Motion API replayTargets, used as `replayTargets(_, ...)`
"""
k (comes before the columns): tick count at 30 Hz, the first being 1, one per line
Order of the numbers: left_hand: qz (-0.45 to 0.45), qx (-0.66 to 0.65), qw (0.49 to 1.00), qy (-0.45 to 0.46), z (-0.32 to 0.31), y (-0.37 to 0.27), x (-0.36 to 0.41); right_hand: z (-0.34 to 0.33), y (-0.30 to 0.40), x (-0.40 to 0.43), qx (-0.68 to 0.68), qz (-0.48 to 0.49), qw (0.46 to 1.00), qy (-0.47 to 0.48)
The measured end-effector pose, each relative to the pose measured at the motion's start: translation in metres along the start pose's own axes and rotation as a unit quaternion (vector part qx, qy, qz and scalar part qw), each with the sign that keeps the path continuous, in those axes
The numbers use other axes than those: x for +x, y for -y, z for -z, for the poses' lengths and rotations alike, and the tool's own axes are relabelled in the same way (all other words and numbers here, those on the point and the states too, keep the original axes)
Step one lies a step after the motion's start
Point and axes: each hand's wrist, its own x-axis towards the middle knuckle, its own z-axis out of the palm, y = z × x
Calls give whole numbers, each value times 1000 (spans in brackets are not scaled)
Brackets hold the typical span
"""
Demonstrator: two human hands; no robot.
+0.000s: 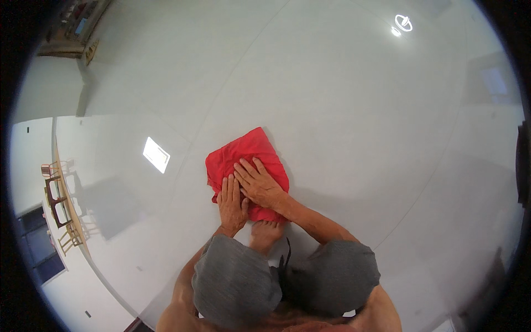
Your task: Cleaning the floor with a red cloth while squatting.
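Note:
A folded red cloth [265,145] lies on the glossy pale tiled floor [332,124] in front of me, its surface somewhat wrinkled. My left hand [233,207] rests flat on the cloth's lower left part, fingers pointing away from me. Across the middle of the cloth lies my right hand [258,182], palm down, its fingers slightly spread and angled to the upper left. The hands are close together, and neither grips the cloth. My bare foot [266,234] is at the cloth's near edge, between my knees in grey fabric.
Chairs [66,240] and a dark frame-like piece of furniture [56,203] stand by the far left wall, near a window [39,245]. Wooden furniture [62,52] is at the upper left. A dark object [523,164] shows at the right rim. Light reflects off the floor.

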Motion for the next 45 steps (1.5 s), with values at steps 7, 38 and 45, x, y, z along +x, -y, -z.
replayTargets(7, -154, -105, 982, -12, -15, -111, 175, 101, -126, -18, -191, -157, 967, -59)
replayTargets(38, -9, -20, 997, -78, -14, -52, 134, 69, -100, 16, -145, 9, 987, 70)
replayTargets(45, 37, 38, 990, -132, 3, 12, 203, 203, -143, -4, -110, -269, 941, 175)
